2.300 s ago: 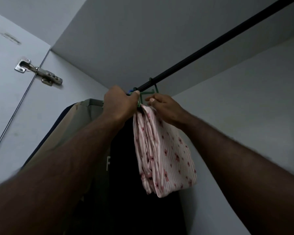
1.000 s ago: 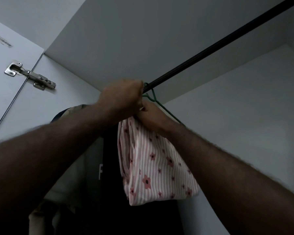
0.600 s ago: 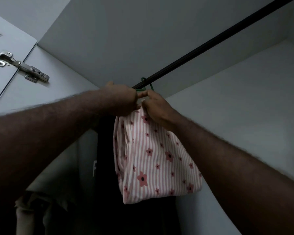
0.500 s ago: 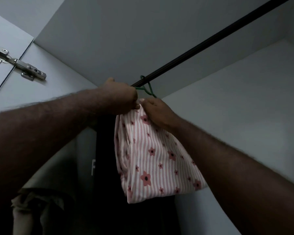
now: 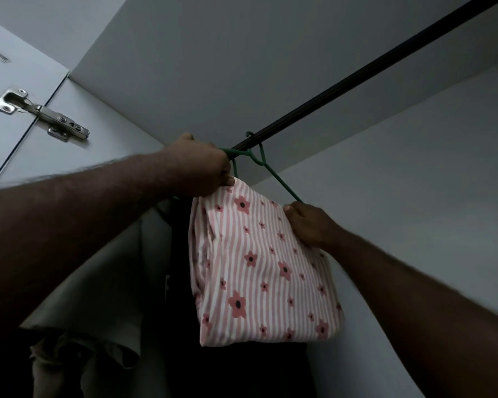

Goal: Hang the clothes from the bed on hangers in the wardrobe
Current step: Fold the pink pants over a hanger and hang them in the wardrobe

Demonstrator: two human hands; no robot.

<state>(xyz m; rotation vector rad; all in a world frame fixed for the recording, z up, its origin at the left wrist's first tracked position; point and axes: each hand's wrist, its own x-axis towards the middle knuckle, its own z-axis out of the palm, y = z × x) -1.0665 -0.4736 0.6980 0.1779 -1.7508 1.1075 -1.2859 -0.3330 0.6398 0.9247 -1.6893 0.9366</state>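
Note:
A pink-and-white striped cloth with red flowers hangs folded over a green hanger, whose hook sits on the dark wardrobe rail. My left hand grips the hanger's left end together with the cloth's top edge. My right hand pinches the cloth's right top corner at the hanger's sloping right arm. The hanger's lower bar is hidden under the cloth.
To the left of the striped cloth hang a dark garment and a beige one. A metal door hinge sits on the wardrobe's left side. White wardrobe walls close in above and to the right.
My right hand has slid down and to the right along the hanger's arm, spreading the striped cloth wider. The left hand stays at the hanger's left end.

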